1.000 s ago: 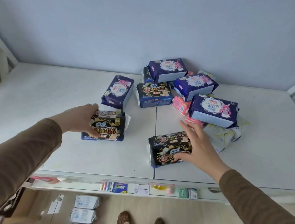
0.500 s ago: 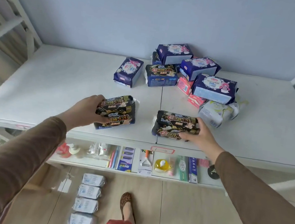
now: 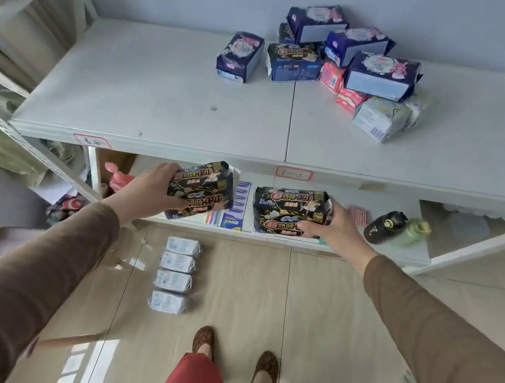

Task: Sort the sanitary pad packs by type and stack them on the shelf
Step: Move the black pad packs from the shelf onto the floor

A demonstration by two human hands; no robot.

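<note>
The left hand (image 3: 150, 190) grips two stacked black packs (image 3: 201, 189) and the right hand (image 3: 335, 227) grips another black pair (image 3: 290, 211), both held in the air below the shelf (image 3: 159, 106) edge, above the floor.

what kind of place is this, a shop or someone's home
Probably a small shop or stockroom: white metal shelving with handwritten labels, a heap of sanitary pad packs, and toiletries on the lower shelf.
</note>
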